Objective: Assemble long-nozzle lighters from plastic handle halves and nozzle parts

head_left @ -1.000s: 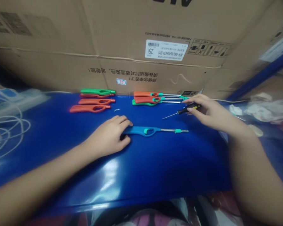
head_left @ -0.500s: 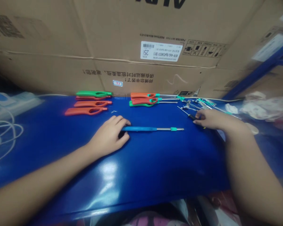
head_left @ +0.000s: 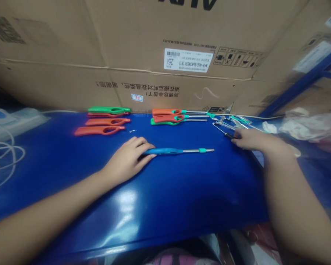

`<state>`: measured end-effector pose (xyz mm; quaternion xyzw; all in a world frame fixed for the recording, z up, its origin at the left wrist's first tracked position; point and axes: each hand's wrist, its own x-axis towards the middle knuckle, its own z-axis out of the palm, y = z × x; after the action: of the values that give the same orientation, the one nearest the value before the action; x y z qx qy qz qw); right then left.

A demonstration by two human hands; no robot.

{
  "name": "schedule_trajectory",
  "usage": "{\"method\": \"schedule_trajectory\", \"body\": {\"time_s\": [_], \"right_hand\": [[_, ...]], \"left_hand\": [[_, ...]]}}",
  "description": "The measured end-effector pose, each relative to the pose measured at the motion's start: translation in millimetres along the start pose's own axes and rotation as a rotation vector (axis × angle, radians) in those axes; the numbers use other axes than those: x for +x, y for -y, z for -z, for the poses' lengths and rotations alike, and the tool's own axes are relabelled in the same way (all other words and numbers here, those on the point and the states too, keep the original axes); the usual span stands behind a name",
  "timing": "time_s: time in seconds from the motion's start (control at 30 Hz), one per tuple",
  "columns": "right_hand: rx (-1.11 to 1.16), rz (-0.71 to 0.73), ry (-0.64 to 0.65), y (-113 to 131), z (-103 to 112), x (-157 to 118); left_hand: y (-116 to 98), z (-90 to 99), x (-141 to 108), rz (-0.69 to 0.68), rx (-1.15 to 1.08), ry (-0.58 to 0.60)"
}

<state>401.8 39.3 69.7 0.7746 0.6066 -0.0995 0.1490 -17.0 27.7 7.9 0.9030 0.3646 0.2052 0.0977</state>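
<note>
Seen from the head camera, a person's left hand [head_left: 128, 158] curled over the rear end of a blue utility lighter [head_left: 165, 151], fingers pressed together on top and thumb below. The lighter lay lengthwise near the middle of a blue bench [head_left: 198, 191]. The right hand [head_left: 255, 141], fingers together, lay at the black handle of a screwdriver [head_left: 229, 135] near the far right edge; whether it gripped the tool could not be told. Along the far edge were four nozzleless lighter shells [head_left: 107, 122], one green and three orange, then three nozzled lighters [head_left: 167, 118], two orange and one green. A heap of steel nozzle parts [head_left: 231, 122], too tangled to count, lay just beyond the right hand. A cardboard carton [head_left: 165, 48] stood behind the bench.
</note>
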Motion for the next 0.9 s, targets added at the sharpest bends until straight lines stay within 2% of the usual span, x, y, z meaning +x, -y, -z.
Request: {"method": "schedule_trajectory", "body": {"time_s": [0.07, 0.17, 0.23, 0.33, 0.4, 0.63, 0.8, 0.9], "right_hand": [[-0.008, 0.007, -0.049, 2.4, -0.3, -0.6], [-0.021, 0.068, -0.208, 10.9, -0.6, -5.9], [0.044, 0.28, -0.304, 19.7, -1.1, -11.8], [0.231, 0.724, -0.3, 35.3, -3.4, -20.4], [0.297, 0.851, -0.28, 45.5, -5.8, -23.7], [0.293, 0.95, -0.39, 67.4, -14.3, -24.7], [0.207, 1.034, -0.426, 88.5, -25.6, -34.6], [0.122, 1.079, -0.492, 101.7, -35.7, -40.5]], "left_hand": [[-0.4, 0.2, -0.1, -0.004, -0.014, -0.008], [-0.6, 0.2, -0.1, -0.005, -0.061, -0.021], [-0.6, 0.4, -0.3, 0.008, -0.099, -0.028], [-0.9, 1.4, -0.9, 0.042, -0.146, -0.051], [-1.4, 2.1, -1.0, 0.06, -0.178, -0.061], [-1.7, 2.3, -0.6, 0.071, -0.231, -0.083], [-3.1, 2.3, -2.1, -0.007, -0.229, -0.056], [-3.6, 1.7, -4.1, -0.045, -0.234, -0.048]]}}
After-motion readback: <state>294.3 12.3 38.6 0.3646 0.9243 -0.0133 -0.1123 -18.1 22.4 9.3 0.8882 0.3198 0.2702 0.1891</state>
